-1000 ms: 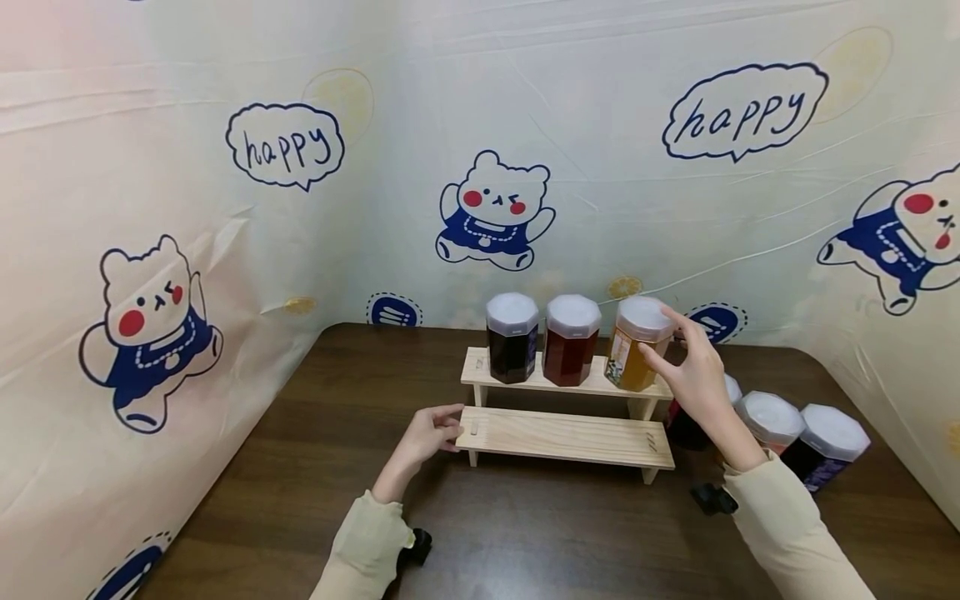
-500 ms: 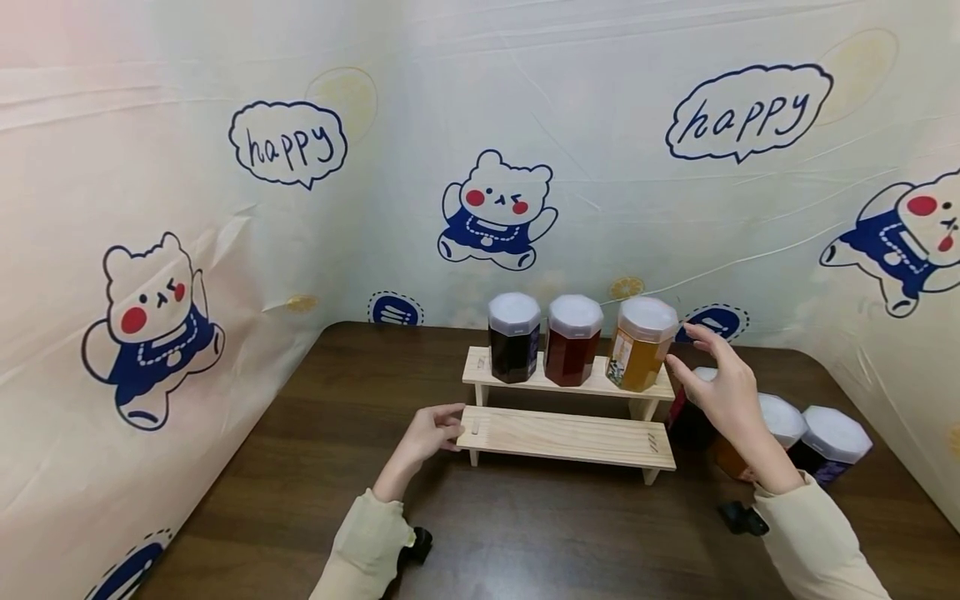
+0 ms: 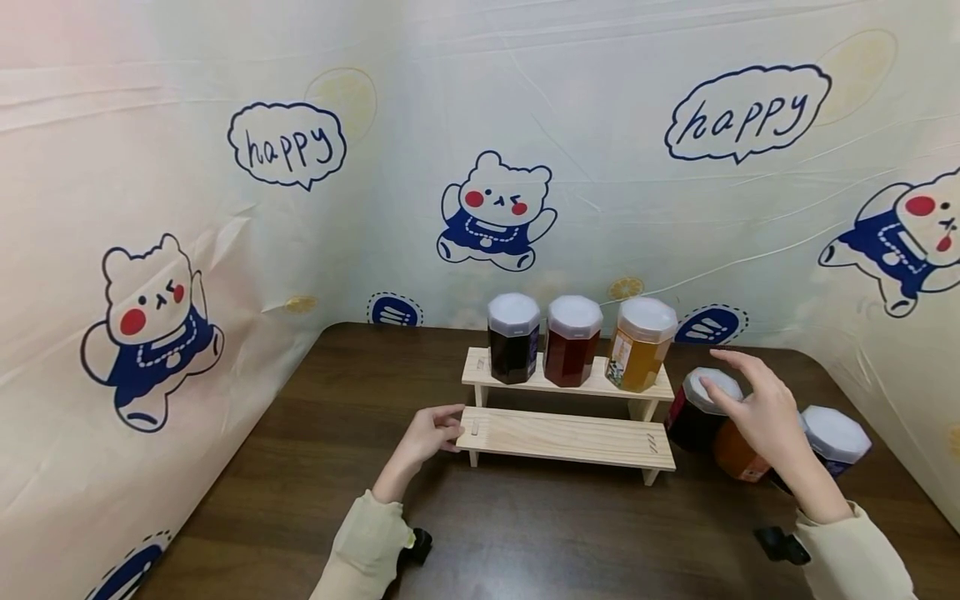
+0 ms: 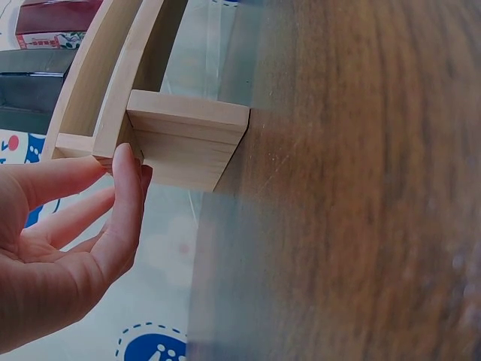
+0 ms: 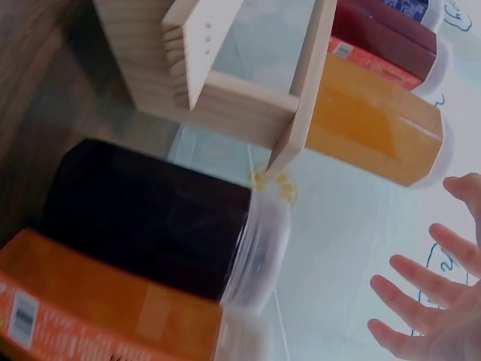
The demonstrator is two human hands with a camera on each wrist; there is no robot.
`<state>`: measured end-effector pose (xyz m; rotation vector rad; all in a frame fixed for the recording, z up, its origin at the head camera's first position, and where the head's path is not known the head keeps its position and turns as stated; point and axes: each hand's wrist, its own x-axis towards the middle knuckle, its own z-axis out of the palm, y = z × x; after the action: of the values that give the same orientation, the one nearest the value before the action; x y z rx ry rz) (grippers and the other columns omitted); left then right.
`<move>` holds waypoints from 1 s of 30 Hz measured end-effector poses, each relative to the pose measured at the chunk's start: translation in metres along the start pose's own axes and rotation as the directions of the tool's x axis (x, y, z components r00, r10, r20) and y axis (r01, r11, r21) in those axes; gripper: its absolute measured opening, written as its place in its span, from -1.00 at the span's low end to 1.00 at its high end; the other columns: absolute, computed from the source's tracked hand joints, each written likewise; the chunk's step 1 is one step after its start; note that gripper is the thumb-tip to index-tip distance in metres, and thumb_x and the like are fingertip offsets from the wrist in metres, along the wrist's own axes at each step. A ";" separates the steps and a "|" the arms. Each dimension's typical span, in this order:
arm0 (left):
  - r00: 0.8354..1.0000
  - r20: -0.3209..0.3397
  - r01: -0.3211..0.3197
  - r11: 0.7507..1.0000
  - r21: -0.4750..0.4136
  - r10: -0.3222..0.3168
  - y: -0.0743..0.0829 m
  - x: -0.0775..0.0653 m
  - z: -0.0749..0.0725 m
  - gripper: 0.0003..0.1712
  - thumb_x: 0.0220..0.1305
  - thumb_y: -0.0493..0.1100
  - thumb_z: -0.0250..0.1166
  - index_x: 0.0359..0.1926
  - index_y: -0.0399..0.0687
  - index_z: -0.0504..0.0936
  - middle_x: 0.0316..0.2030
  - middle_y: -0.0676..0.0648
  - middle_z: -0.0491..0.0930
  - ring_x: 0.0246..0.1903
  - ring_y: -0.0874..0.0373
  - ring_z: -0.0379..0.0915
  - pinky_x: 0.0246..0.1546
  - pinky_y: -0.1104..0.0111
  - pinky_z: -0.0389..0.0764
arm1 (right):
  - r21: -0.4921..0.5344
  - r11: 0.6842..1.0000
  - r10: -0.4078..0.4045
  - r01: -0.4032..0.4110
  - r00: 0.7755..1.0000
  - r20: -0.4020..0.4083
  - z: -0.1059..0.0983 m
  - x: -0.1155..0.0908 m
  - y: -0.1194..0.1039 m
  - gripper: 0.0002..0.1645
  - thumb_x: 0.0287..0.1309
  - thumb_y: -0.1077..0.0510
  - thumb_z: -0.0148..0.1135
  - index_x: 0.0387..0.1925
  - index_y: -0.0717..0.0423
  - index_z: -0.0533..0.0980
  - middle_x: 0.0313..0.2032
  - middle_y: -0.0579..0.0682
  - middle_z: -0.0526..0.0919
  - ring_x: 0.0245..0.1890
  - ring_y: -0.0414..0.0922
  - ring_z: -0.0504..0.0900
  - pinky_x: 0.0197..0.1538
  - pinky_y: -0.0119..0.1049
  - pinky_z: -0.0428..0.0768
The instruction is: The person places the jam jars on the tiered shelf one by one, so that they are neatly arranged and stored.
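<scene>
A two-tier wooden rack (image 3: 562, 435) stands on the table. My left hand (image 3: 429, 435) pinches the left end of its lower shelf between thumb and fingers, as the left wrist view (image 4: 79, 248) confirms. On the upper shelf, left to right, are a dark jar (image 3: 513, 342), a red jar (image 3: 572, 342) and a golden-yellow jar (image 3: 637, 354), all with white lids. My right hand (image 3: 765, 412) is over the jars at the right, fingers spread, holding nothing. Below it are a dark jar (image 3: 693, 421), an orange jar (image 3: 735, 454), partly hidden by the hand, and another dark jar (image 3: 834, 437).
The brown wooden table (image 3: 525, 533) stretches in front of the rack and to its left. A printed cloth (image 3: 600, 108) with bears and speech bubbles hangs behind and at both sides.
My right hand has let go of the golden-yellow jar on the upper shelf and moved right, over the jars on the table. My left hand keeps its place on the rack.
</scene>
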<state>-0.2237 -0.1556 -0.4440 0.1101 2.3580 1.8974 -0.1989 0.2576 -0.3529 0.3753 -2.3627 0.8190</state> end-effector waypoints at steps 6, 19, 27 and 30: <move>1.000 0.005 0.008 1.000 -0.002 -0.008 0.000 0.000 -0.001 -0.56 0.07 -0.51 0.11 0.04 -0.52 0.37 -0.41 -0.24 0.51 -0.55 0.20 0.38 -0.52 0.25 0.64 | -0.013 1.000 0.003 -0.002 1.000 0.019 -0.008 -0.007 0.008 -0.58 -0.04 0.26 0.26 -0.08 0.28 0.44 -0.06 0.32 0.43 -0.04 0.26 0.33 -0.09 0.29 0.28; 1.000 0.016 0.001 1.000 -0.007 0.000 0.007 -0.005 -0.001 -0.56 0.08 -0.51 0.10 0.04 -0.56 0.35 -0.40 -0.28 0.50 -0.54 0.18 0.41 -0.51 0.24 0.64 | -0.018 0.999 0.043 -0.042 0.997 0.069 -0.028 -0.026 0.029 -0.56 0.00 0.22 0.24 -0.05 0.33 0.42 -0.02 0.41 0.34 -0.03 0.37 0.23 -0.04 0.36 0.13; 1.000 0.005 0.010 1.000 0.000 -0.010 -0.002 0.001 -0.001 -0.56 0.07 -0.50 0.11 0.04 -0.51 0.38 -0.40 -0.24 0.50 -0.55 0.19 0.40 -0.52 0.28 0.63 | -0.081 0.993 0.088 -0.082 0.994 0.070 -0.040 -0.033 0.038 -0.57 0.00 0.23 0.23 -0.07 0.34 0.42 -0.03 0.42 0.33 -0.07 0.39 0.21 -0.10 0.36 0.14; 1.000 0.009 0.015 1.000 -0.003 -0.015 -0.002 0.000 -0.001 -0.56 0.07 -0.50 0.11 0.04 -0.51 0.38 -0.41 -0.24 0.50 -0.55 0.19 0.40 -0.51 0.27 0.63 | -0.102 0.990 0.102 -0.094 0.992 0.072 -0.044 -0.035 0.041 -0.58 0.01 0.21 0.23 -0.09 0.35 0.42 -0.04 0.43 0.32 -0.08 0.39 0.21 -0.10 0.37 0.13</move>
<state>-0.2240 -0.1568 -0.4454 0.0997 2.3437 1.8894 -0.1698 0.3197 -0.3666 0.2558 -2.4995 0.7412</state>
